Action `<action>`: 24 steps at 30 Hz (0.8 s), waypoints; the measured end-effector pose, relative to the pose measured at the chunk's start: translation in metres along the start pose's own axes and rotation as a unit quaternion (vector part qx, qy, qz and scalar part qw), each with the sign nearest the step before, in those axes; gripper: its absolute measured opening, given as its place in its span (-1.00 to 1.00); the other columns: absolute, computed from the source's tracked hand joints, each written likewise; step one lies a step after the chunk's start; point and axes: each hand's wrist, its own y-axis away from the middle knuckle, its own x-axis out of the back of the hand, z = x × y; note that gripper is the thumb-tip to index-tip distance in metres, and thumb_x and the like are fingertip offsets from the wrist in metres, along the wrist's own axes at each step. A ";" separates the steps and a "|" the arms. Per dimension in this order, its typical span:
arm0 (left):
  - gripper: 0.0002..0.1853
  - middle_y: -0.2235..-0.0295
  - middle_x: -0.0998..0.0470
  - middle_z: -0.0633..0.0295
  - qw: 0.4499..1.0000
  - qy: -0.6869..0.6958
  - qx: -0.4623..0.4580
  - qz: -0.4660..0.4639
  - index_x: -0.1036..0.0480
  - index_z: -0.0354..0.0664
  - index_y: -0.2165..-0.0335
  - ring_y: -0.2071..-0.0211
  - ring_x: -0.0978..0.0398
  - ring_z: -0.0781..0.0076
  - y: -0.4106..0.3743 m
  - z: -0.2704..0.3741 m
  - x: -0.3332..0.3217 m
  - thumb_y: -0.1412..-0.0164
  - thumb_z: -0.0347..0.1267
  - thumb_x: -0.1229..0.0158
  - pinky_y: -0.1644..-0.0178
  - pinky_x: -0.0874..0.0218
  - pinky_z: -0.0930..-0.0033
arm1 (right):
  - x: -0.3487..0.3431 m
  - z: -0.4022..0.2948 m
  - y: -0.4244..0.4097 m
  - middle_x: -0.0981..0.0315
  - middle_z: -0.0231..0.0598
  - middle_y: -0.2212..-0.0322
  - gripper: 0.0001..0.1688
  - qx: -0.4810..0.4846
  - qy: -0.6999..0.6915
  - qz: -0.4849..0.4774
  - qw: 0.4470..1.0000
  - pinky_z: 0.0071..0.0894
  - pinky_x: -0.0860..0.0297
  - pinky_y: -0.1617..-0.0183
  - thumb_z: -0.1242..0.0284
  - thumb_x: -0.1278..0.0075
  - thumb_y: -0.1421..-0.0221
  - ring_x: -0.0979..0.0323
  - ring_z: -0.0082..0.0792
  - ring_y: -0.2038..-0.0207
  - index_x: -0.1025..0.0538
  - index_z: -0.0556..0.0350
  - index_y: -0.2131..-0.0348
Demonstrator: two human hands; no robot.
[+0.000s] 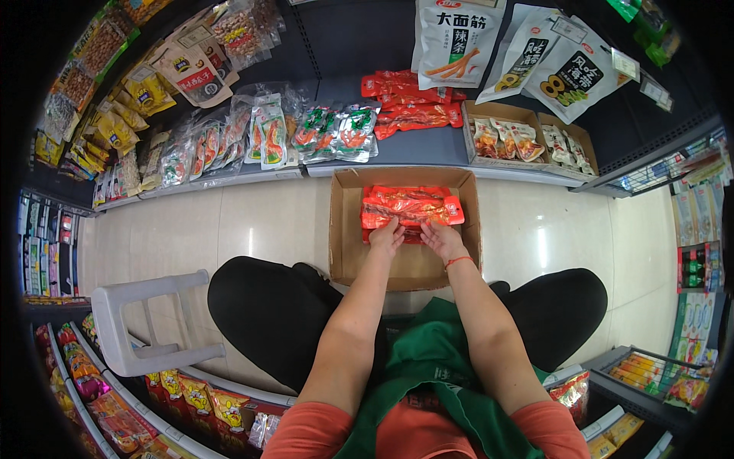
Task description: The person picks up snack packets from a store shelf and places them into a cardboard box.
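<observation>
A pile of red snack packets (405, 207) lies inside an open cardboard box (367, 267) on the floor before me. My left hand (389, 236) grips the near edge of the upper packets, its thumb over the red wrapper. At the same edge, to the right, my right hand (442, 238) also has hold of them; a red cord circles that wrist. Some fingers of both hands are hidden by the packets. More red packets show beneath, near the fingertips.
Beyond the box, a grey shelf (418, 149) carries red packets (416, 109), silver vacuum packs (338, 132) and a carton of small pouches (507, 140). Large white pouches (459, 49) hang above. A plastic stool (109, 321) stands left; snack shelves lie behind me.
</observation>
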 end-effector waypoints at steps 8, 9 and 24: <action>-0.83 0.35 -0.41 0.29 1.000 -0.010 0.016 -0.022 -0.31 -0.10 0.33 0.33 -0.40 0.45 -0.003 -0.003 0.005 -0.03 -0.36 -0.02 0.26 -0.24 0.32 | 0.009 0.004 -0.008 -0.30 -0.26 0.34 -0.86 -0.029 0.001 0.008 1.000 -0.26 -0.25 0.16 0.49 0.26 -0.05 -0.33 -0.32 0.24 -0.26 0.08 0.31; -0.82 0.34 -0.40 0.29 1.000 -0.013 0.017 -0.023 -0.31 -0.10 0.33 0.33 -0.39 0.44 -0.004 -0.003 0.003 -0.03 -0.36 -0.02 0.25 -0.24 0.31 | 0.011 0.003 -0.010 -0.30 -0.25 0.34 -0.86 -0.032 0.000 0.009 0.999 -0.27 -0.25 0.16 0.49 0.26 -0.05 -0.33 -0.33 0.25 -0.27 0.07 0.31; -0.77 0.25 -0.41 0.33 0.997 -0.058 0.039 -0.016 -0.25 -0.07 0.24 0.25 -0.37 0.44 -0.008 -0.005 0.009 -0.08 -0.33 0.06 0.13 -0.15 0.24 | 0.009 0.000 -0.004 -0.41 -0.29 0.43 -0.76 -0.070 0.115 0.055 0.989 -0.36 -0.31 0.28 0.30 0.16 -0.03 -0.37 -0.45 0.38 -0.36 0.09 0.38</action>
